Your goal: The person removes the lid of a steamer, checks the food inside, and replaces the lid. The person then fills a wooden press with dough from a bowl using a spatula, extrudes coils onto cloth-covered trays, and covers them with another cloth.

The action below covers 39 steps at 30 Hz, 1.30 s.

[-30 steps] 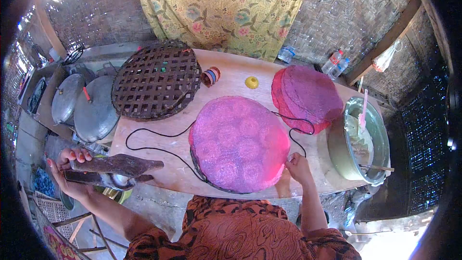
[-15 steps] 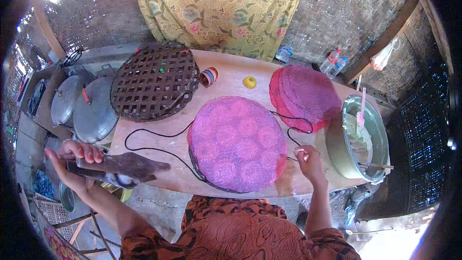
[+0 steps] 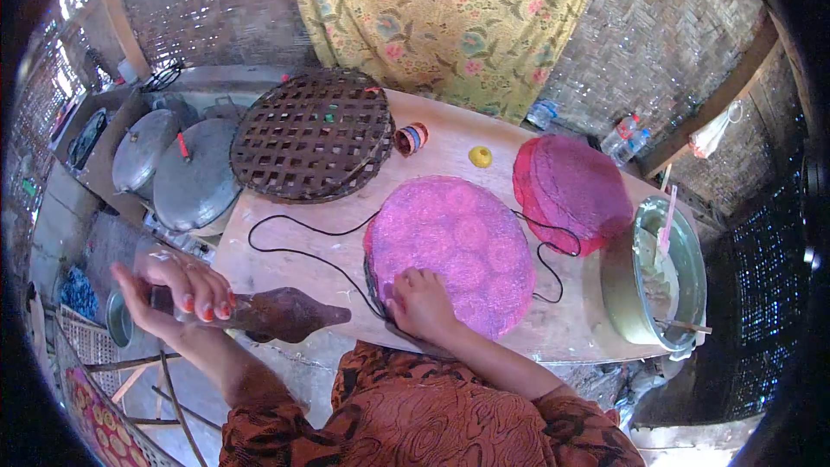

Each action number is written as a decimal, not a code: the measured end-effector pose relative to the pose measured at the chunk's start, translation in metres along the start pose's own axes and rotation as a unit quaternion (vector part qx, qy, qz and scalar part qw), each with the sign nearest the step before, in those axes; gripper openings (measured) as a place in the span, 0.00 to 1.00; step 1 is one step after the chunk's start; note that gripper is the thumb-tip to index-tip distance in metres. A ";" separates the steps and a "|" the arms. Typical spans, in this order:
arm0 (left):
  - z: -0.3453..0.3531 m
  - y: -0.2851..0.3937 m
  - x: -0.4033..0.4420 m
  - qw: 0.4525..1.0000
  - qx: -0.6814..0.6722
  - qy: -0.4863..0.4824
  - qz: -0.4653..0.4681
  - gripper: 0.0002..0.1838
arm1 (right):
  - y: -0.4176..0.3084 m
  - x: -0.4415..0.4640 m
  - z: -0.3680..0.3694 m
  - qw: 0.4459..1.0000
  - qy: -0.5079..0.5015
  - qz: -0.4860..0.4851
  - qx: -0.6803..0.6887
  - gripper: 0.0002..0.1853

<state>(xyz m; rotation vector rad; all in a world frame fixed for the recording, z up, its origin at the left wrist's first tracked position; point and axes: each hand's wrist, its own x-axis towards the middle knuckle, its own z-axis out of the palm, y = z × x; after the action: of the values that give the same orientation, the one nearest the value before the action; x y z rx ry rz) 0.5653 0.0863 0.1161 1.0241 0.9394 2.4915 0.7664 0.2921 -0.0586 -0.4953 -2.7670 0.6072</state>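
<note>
My left hand (image 3: 186, 294) is wrapped round one end of a dark brown bottle (image 3: 290, 313), which lies sideways with its narrow neck pointing right, past the table's front edge. My right hand (image 3: 421, 304) rests on the lower left of a round tray-like disc covered in pink mesh cloth (image 3: 462, 229). Its fingers are curled close to the rim, and whatever they may pinch is hidden. Pale round shapes show through the mesh. A thin black cord (image 3: 298, 249) loops out from the disc on both sides.
On the table (image 3: 285, 281) are a dark woven lattice tray (image 3: 313, 134), a striped roll (image 3: 411, 138), a small yellow object (image 3: 481, 156), stacked pink cloth rounds (image 3: 575, 190) and a green tub (image 3: 624, 290) of pale batter with utensils. Lidded metal pots (image 3: 197, 173) stand left.
My right hand has moved left from the disc's right side onto its lower left. My left hand has brought the bottle a little to the right. The view has shifted slightly.
</note>
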 end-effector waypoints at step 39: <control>0.024 -0.285 0.005 0.863 -0.392 0.129 -0.291 0.22 | 0.063 -0.038 -0.147 0.699 -0.362 0.413 0.458 0.38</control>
<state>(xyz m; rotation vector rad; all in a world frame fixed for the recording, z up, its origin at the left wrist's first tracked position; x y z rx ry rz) 0.5831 0.3124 -0.0582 0.1068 0.1573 2.1490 0.8654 0.3836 0.0357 -1.4318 -2.0822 2.6612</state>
